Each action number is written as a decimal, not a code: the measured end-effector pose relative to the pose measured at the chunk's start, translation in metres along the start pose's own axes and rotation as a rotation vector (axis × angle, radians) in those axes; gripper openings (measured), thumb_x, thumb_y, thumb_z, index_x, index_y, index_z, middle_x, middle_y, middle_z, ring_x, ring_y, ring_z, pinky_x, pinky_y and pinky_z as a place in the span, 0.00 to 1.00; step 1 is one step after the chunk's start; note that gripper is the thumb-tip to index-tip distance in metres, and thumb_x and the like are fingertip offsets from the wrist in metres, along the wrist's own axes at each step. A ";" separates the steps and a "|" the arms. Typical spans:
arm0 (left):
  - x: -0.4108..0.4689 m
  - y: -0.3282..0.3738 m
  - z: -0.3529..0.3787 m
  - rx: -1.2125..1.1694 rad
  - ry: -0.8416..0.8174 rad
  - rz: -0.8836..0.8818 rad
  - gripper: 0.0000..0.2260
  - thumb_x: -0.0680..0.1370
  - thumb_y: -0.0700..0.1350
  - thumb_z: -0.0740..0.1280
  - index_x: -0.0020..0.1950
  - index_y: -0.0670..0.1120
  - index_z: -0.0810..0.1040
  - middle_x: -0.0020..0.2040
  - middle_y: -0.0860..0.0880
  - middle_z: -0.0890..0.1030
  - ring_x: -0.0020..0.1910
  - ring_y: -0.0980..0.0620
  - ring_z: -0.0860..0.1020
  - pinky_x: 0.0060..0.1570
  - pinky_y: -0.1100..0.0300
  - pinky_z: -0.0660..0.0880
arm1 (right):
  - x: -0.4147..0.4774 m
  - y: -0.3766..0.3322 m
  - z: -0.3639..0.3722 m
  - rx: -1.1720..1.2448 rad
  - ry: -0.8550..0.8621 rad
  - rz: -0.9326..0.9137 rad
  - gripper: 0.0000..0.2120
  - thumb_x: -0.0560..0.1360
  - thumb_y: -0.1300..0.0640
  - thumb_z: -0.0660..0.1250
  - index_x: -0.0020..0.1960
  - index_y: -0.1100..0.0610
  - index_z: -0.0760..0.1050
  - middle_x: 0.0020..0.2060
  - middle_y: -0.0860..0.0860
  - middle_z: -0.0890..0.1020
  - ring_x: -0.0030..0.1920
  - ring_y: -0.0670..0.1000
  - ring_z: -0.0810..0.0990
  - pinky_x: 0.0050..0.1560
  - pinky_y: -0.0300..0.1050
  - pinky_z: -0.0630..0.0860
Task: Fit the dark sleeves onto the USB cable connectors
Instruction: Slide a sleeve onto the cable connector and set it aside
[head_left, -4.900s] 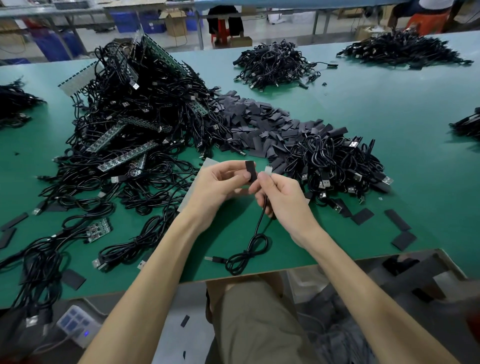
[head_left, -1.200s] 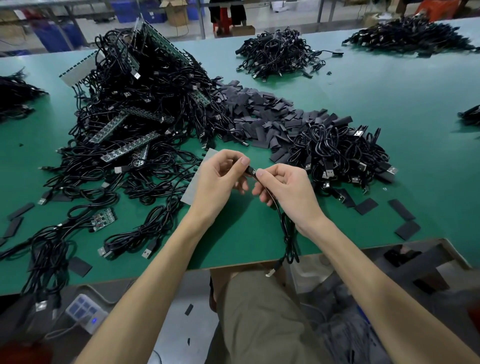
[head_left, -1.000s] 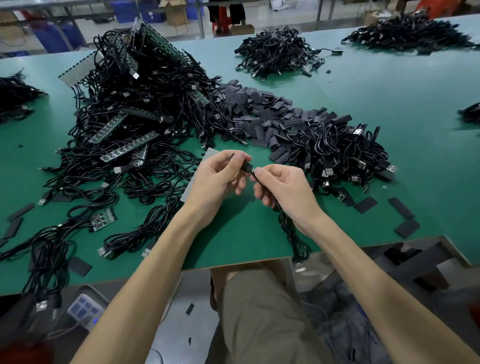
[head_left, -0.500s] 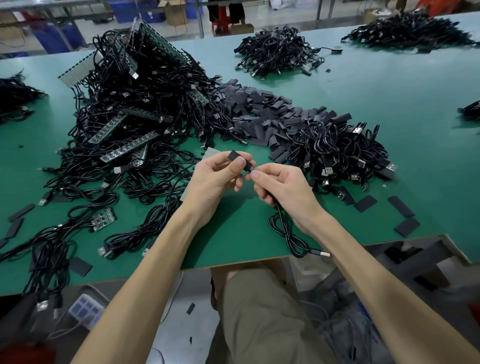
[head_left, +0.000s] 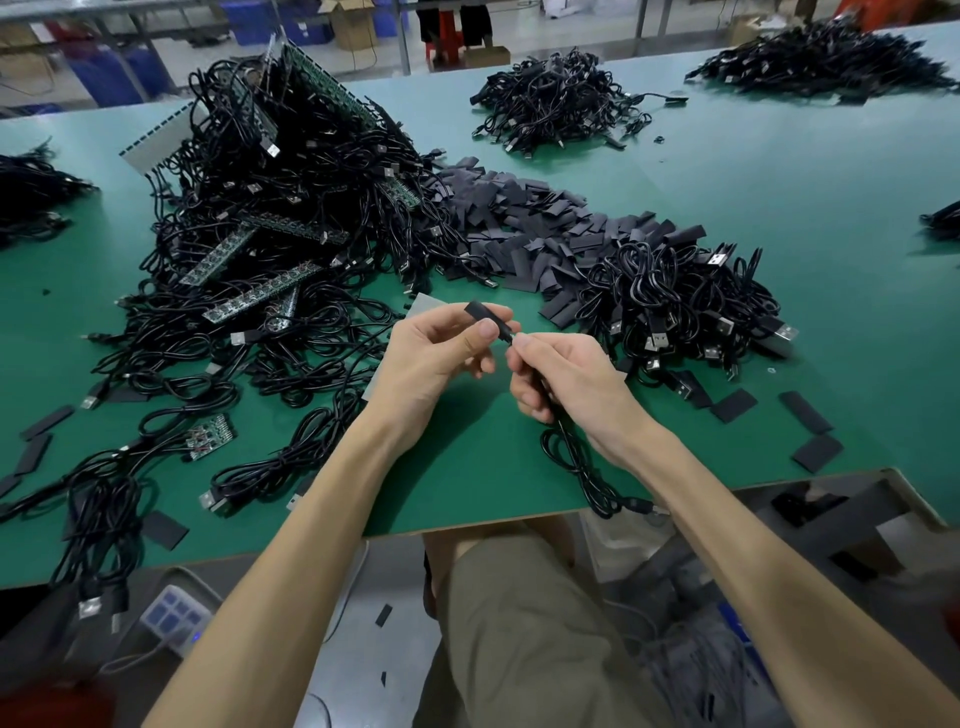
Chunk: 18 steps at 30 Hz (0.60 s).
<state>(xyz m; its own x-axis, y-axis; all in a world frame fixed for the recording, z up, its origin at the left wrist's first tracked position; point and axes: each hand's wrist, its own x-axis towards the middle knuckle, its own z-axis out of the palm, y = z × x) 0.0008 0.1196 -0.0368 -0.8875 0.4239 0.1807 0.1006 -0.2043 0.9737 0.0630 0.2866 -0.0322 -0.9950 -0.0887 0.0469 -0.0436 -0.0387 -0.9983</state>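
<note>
Head view: my left hand (head_left: 436, 364) is pinching the dark sleeve (head_left: 475, 309), now riding over the connector it stood apart from seconds ago. My right hand (head_left: 571, 384) is clamping the cable (head_left: 560, 422) just behind the sleeve, so I judge this fit is nearly finishing.

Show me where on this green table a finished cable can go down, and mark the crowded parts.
Widest bare green table: right of the sleeve pile, between the far cable heap and the near heap. A smaller patch lies at the near edge below the left hand. Crowded: the big tangle at left; loose sleeves dot the near right.
</note>
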 end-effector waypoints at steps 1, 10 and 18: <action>0.000 0.000 0.000 -0.007 0.012 0.002 0.07 0.77 0.44 0.73 0.53 0.44 0.86 0.52 0.42 0.86 0.34 0.50 0.76 0.40 0.60 0.75 | 0.000 0.000 0.001 0.001 -0.002 0.003 0.17 0.86 0.57 0.57 0.40 0.57 0.72 0.24 0.48 0.73 0.25 0.48 0.68 0.26 0.38 0.64; -0.001 -0.001 0.002 -0.067 0.026 0.012 0.06 0.74 0.42 0.75 0.49 0.43 0.87 0.46 0.40 0.86 0.34 0.51 0.80 0.39 0.61 0.78 | 0.000 -0.002 0.002 -0.003 -0.011 0.014 0.18 0.86 0.59 0.57 0.38 0.57 0.71 0.24 0.49 0.73 0.24 0.48 0.68 0.25 0.38 0.64; -0.002 -0.002 0.005 -0.043 -0.009 0.039 0.08 0.75 0.39 0.73 0.52 0.38 0.84 0.38 0.41 0.84 0.33 0.49 0.79 0.39 0.60 0.78 | -0.001 0.000 0.002 -0.007 -0.017 -0.017 0.19 0.87 0.57 0.56 0.39 0.57 0.74 0.25 0.50 0.75 0.24 0.47 0.69 0.25 0.37 0.67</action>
<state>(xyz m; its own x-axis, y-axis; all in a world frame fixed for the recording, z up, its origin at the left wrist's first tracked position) 0.0048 0.1230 -0.0381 -0.8792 0.4227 0.2200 0.1157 -0.2585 0.9590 0.0637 0.2846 -0.0322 -0.9924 -0.1047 0.0645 -0.0613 -0.0333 -0.9976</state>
